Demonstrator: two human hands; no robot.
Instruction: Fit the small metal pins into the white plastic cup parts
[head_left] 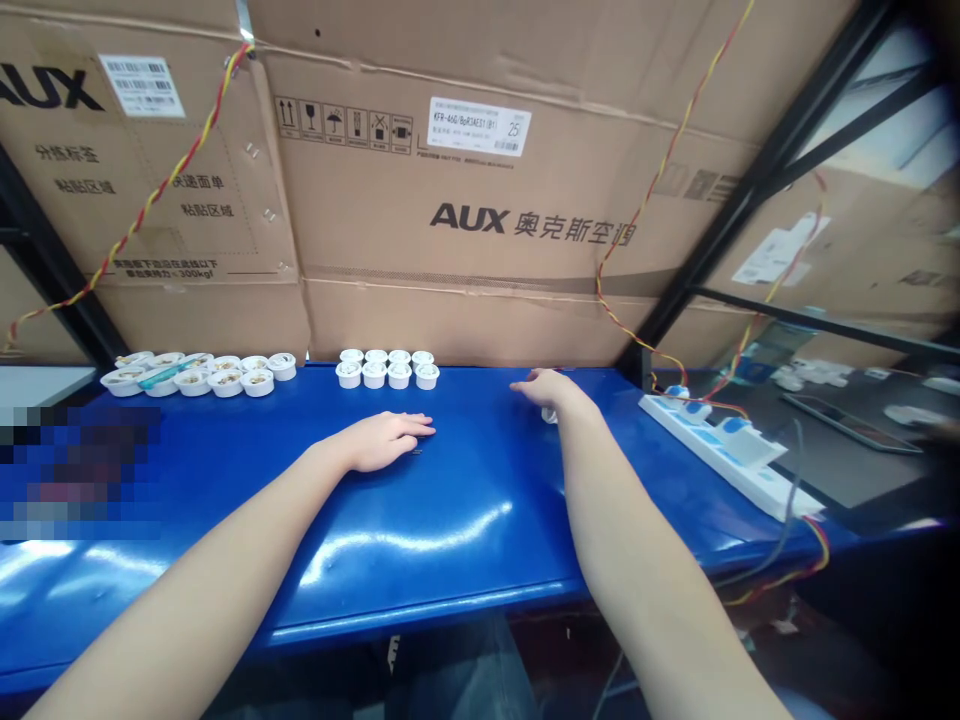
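Observation:
My left hand (384, 441) rests low over the blue tabletop (442, 520), palm down, fingers stretched out to the right. Small dark slivers (417, 452) show just below its fingertips, too small to name. Farther back on the right, my right hand (553, 388) reaches over the table with its fingers extended leftward. A small whitish, partly clear object (550, 414) shows under this hand, mostly hidden; I cannot tell whether they touch. Two rows of small white round tubs (375, 375) stand beyond my left hand, against the cardboard.
More white tubs (225, 382), several with small brownish pieces inside, stand back left with a teal tool (169, 372) across them. A white power strip (720, 455) with plugs lies along the right. Cardboard (465, 270) walls the back; twisted red-yellow wires (660, 160) hang before it.

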